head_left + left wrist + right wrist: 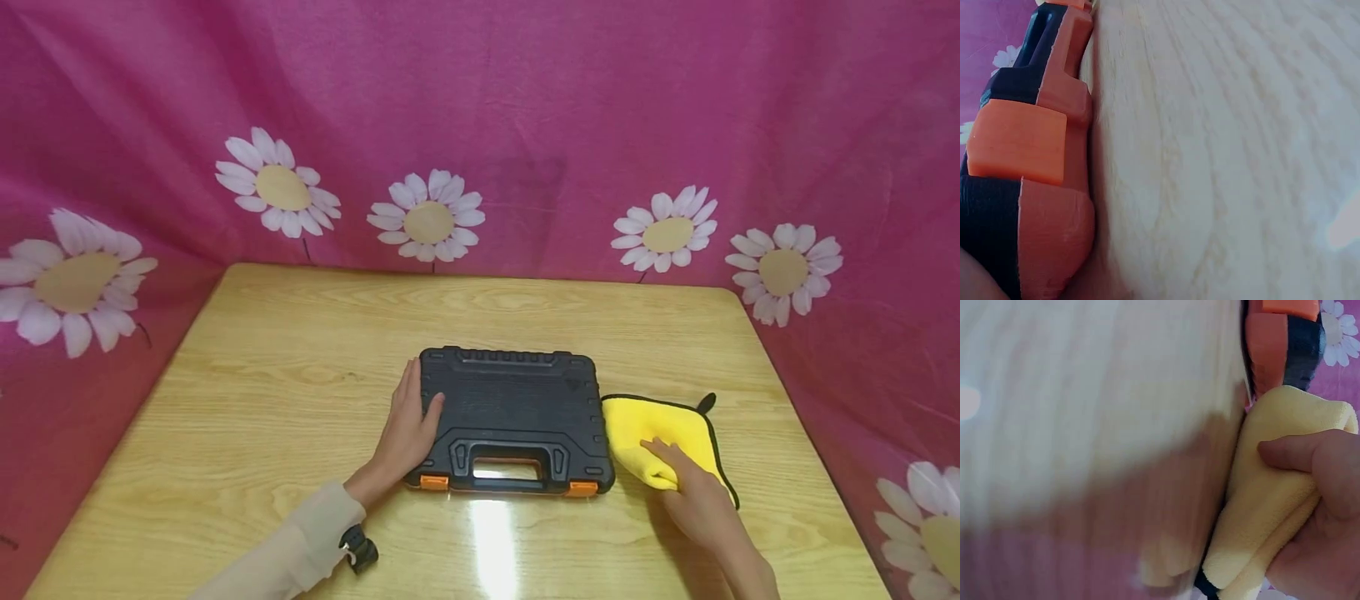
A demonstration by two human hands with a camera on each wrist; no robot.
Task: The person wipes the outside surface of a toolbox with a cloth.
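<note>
Currently, your left hand (406, 429), fingers extended, rests against the black case (517, 400) at its 9 o'clock edge; your right hand (699, 504) grips the yellow cloth (675, 421) at the case's 3 o'clock.

You have a carrying case (513, 408) with a black lid (517, 387), reddish-orange lower shell (1054, 240) and bright orange latches (433, 482). Your cloth (637, 423) is plain yellow, with black edging (717, 454) and a black loop (707, 403). Your sleeve (296, 537) is beige. The surface (300, 358) shows tan wood grain; the magenta curtain (525, 100) carries white daisies (428, 222) with yellow centres.
</note>
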